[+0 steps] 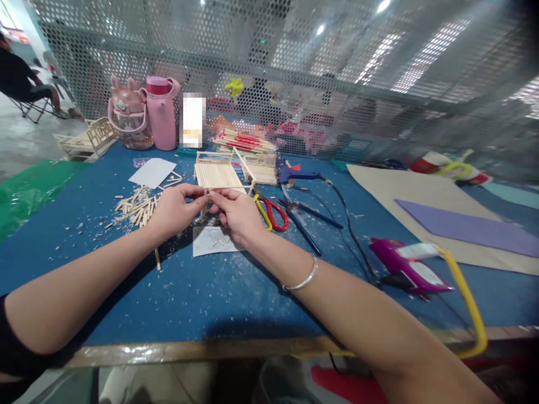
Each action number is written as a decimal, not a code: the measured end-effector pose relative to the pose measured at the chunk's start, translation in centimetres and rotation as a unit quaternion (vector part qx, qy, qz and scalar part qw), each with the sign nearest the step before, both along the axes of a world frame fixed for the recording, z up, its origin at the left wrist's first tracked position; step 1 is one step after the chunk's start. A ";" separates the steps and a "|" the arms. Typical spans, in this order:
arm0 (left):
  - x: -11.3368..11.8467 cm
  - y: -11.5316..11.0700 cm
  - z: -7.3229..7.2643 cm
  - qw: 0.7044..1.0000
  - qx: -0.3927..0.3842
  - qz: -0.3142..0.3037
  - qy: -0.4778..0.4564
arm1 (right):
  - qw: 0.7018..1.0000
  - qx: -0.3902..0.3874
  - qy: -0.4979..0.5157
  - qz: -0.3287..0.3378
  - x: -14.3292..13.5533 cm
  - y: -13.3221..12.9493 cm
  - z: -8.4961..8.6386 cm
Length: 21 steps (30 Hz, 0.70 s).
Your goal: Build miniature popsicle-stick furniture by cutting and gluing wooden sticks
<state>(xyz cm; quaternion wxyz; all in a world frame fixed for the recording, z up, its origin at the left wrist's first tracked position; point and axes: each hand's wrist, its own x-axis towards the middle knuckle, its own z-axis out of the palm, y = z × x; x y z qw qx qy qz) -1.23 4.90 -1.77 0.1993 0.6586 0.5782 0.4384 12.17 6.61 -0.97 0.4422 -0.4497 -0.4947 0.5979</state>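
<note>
In the middle of the head view stands a small model built of thin wooden sticks (219, 175), with a slatted flat panel and thin raised rails. My left hand (179, 209) is closed at its near left corner, thumb and fingers pinched together. Right beside it, my right hand (240, 214) pinches the same near edge, its fingertips almost touching the left ones. The fingers hide the exact spot they grip. A white paper sheet (214, 241) with a few stick bits lies under my right hand. Loose cut sticks (141, 207) are heaped beside my left hand.
Scissors (278, 217), blue-handled pliers (306, 227) and a blue glue gun (298, 173) lie to the right. Further right are a purple tool (408, 268) and purple sheet (467, 227). Pink bottles (162, 115) stand at the back before a perforated metal screen (295, 67).
</note>
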 end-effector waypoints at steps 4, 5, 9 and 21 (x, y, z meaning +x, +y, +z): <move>0.1 -0.2 0.2 1.000 0.012 0.002 0.005 | 1.000 -0.003 0.005 0.002 0.0 0.1 -0.1; 0.1 -0.3 0.3 1.000 0.015 0.005 0.000 | 1.000 -0.003 0.007 0.004 0.0 0.1 -0.1; 0.3 -0.3 0.3 0.999 0.030 0.013 -0.017 | 1.000 -0.004 0.003 0.006 0.1 0.2 -0.1; 0.8 -0.3 0.0 0.998 0.052 0.031 -0.028 | 0.999 0.028 0.003 0.019 0.2 0.3 -0.4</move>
